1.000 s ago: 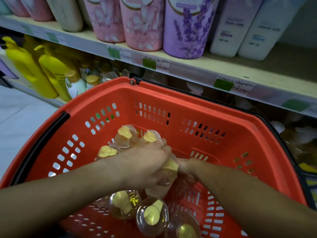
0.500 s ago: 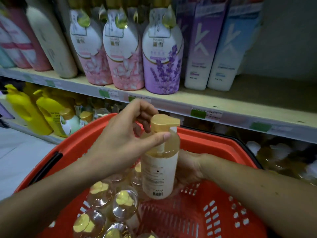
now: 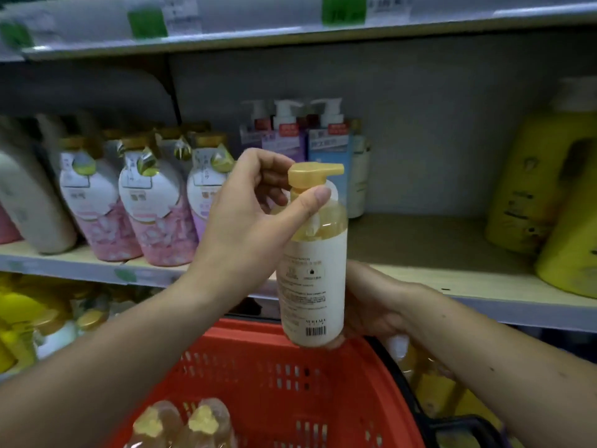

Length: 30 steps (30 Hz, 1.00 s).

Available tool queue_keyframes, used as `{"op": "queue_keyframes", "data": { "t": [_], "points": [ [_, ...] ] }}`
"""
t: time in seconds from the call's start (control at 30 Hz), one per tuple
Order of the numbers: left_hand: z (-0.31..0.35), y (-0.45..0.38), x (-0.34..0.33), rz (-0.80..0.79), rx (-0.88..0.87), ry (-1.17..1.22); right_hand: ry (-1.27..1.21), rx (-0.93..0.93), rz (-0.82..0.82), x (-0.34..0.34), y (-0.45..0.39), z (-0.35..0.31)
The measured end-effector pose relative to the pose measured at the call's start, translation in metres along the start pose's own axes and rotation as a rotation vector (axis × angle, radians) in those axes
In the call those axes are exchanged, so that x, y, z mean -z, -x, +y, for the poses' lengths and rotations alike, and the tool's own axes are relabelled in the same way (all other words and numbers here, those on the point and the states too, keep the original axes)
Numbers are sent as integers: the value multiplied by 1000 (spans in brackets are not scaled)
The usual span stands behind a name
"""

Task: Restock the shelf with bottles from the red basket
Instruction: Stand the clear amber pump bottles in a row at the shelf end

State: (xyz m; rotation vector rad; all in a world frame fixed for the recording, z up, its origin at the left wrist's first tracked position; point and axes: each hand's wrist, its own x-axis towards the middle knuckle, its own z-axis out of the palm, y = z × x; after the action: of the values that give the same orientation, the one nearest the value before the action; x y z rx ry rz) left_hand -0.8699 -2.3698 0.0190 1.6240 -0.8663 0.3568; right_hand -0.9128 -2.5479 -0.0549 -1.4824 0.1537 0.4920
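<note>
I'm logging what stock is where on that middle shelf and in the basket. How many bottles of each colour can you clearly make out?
Pink floral bottles on the shelf: 2
Purple floral bottle: 1
Large yellow bottles at right: 2
Clear amber pump bottle, held by left hand and right hand: 1
Amber bottles visible in the red plastic basket: 2
Total: 8; blurred ones behind not counted.

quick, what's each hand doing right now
Left hand: pinches the neck of the pump bottle, just under its pump.
Right hand: holds the same bottle's lower part from behind.
</note>
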Motion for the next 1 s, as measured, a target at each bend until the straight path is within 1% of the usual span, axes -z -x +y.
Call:
{"op": "queue_keyframes", "data": {
  "t": [0.03,0.13,0.23,0.3,0.43,0.5,0.57,0.63,0.83,0.93,1.0],
  "points": [
    [3,-5,-9,23,1,8,-16,2,17,9,4,-5],
    [12,-21,-34,94,20,20,-25,16,140,31,16,-19],
    [23,-39,-57,128,45,30,-29,33,244,49,30,-30],
    [29,-52,-70,127,41,17,-40,34,341,63,39,-37],
    [34,-77,-101,75,-2,-96,-74,55,564,99,48,-50],
    [29,-91,-121,88,39,-108,-128,79,657,115,47,-57],
    [22,-102,-142,97,122,-114,-161,89,744,128,42,-61],
    [14,-109,-160,83,152,-150,-170,83,821,138,34,-61],
    [-12,-128,-190,87,100,-269,-249,221,879,168,11,-59],
    [-22,-138,-197,84,122,-266,-219,242,948,178,3,-60],
    [-26,-142,-201,73,116,-249,-202,253,964,183,-3,-59]
  ]
}}
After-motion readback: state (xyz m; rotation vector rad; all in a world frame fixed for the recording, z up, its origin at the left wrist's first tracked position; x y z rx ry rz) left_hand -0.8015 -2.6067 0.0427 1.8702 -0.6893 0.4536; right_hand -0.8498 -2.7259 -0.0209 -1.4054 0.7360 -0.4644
